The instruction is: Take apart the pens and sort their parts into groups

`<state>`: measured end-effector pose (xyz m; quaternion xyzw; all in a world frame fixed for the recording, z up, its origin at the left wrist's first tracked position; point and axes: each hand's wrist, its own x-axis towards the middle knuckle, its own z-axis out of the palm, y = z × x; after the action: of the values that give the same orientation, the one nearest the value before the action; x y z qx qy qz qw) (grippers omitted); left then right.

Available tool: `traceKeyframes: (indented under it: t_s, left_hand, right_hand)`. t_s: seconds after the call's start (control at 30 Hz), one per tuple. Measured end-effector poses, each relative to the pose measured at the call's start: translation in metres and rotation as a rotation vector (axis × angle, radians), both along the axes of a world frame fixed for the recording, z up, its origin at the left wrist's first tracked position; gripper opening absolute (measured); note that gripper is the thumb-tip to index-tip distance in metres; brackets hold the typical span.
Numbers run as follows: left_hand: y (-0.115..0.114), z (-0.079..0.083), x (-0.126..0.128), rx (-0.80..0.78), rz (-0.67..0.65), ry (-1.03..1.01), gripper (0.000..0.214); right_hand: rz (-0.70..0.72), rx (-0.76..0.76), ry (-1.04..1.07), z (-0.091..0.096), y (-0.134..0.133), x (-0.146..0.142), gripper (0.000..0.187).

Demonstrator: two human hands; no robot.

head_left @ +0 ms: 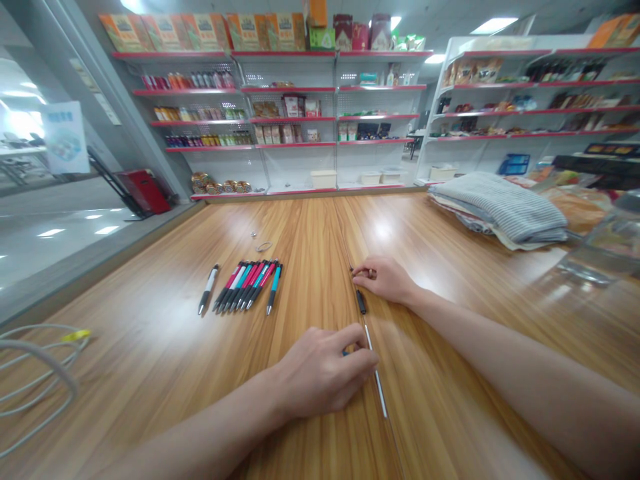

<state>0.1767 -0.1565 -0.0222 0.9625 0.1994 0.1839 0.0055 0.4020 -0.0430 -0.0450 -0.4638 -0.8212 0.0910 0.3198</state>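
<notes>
My left hand (pixel 325 367) is curled over a thin white pen refill (pixel 381 393) lying along the table seam. A bit of blue (pixel 345 353) shows among its fingers, too hidden to name. My right hand (pixel 383 279) rests farther up the seam, thumb and fingertips closed at a tiny dark piece too small to make out. Just below its fingertips lies a black pen grip (pixel 361 302), in line with the refill. To the left several click pens (pixel 245 287) in pink, teal and white lie side by side, with a white pen (pixel 208 290) and a teal pen (pixel 274 289) slightly apart.
A clear ring-like loop (pixel 263 246) and a small bit (pixel 253 234) lie beyond the pens. A pale cable (pixel 55 360) coils at left. Folded striped cloth (pixel 500 207) and a clear container (pixel 600 240) sit at right. Stocked shelves (pixel 290 117) stand behind the table (pixel 310 233).
</notes>
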Motion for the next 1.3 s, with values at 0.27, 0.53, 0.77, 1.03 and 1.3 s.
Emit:
traceKeyframes:
  t_s: [0.27,0.53,0.77,1.03,1.3]
  left_hand:
    - [0.003,0.005,0.001,-0.316,0.0,-0.227,0.032]
    - [0.012,0.003,-0.002,-0.417,0.088,-0.413,0.021]
    - [0.016,0.002,-0.001,-0.43,0.188,-0.454,0.02]
    - [0.016,-0.001,-0.002,-0.434,0.174,-0.461,0.02]
    - [0.016,0.0,-0.002,-0.438,0.165,-0.458,0.022]
  right_hand:
    - [-0.014,-0.023,0.056,0.0,-0.003,0.0,0.02]
    - [0.004,-0.019,0.043,0.001,-0.004,0.0,0.021]
    - [0.042,0.008,-0.004,-0.002,-0.001,0.002,0.023]
    - [0.055,0.023,-0.029,-0.002,0.001,0.002,0.02]
    - [0.081,0.016,-0.034,-0.002,0.002,0.003,0.018]
